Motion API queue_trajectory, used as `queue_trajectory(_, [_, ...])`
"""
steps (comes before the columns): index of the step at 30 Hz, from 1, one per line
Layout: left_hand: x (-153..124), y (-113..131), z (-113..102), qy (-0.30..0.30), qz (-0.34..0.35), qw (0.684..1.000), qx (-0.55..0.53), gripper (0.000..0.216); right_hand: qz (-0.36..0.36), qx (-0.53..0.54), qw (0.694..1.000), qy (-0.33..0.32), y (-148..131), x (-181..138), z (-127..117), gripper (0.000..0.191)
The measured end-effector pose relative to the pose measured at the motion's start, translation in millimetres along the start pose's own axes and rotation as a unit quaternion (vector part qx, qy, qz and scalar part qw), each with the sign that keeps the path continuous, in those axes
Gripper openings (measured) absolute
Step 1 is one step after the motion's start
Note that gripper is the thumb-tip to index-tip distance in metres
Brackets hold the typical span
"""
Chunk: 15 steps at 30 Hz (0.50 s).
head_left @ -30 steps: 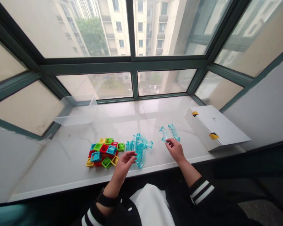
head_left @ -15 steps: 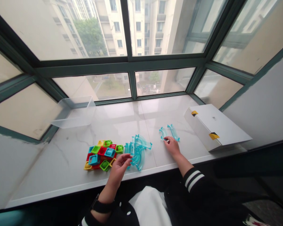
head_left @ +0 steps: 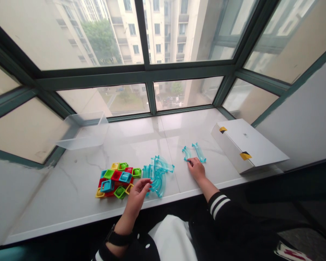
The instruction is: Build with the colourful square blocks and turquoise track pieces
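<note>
My left hand [head_left: 138, 191] hovers at the near-left side of a pile of clear blue toy track pieces [head_left: 161, 170]. Its fingers are loosely bent, with the thumb apart from them, and I see nothing between them. My right hand [head_left: 196, 169] has its fingertips closed at the near end of a curved clear blue track piece [head_left: 186, 153] lying on the sill. Just right of that piece lies a second curved track piece [head_left: 199, 151]. Left of the pile, a heap of red, green, yellow and blue toy blocks [head_left: 116, 177] partly sits behind my left hand.
The white marble-look windowsill [head_left: 136, 139] carries everything. At the back left stands a clear plastic bin [head_left: 84, 142]. To the right is a white box [head_left: 251, 145] with yellow-black tabs. Green-framed windows [head_left: 130, 76] enclose the far side.
The whole view has shifted slightly. Both hands keep nearly the same places beside the track pieces, and no piece has clearly moved.
</note>
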<state>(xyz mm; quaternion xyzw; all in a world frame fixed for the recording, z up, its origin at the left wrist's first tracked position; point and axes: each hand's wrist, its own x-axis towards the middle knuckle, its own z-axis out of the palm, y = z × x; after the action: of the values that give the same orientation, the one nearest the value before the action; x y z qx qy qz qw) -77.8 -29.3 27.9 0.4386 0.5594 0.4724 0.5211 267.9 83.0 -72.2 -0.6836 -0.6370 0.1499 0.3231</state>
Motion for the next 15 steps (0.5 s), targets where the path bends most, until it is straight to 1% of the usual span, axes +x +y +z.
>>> queue_trajectory(8, [0.3,-6.7,0.5,-0.010,-0.003,1.000,0.000,0.048,-0.005,-0.021,1.000,0.004,-0.6,-1.0,0.6,0.025])
queue_trajectory(15, [0.5,-13.4,1.7,-0.024,0.004,1.000,0.010,0.042,-0.008,-0.029,1.000,0.003,-0.6,0.3,1.7,0.026])
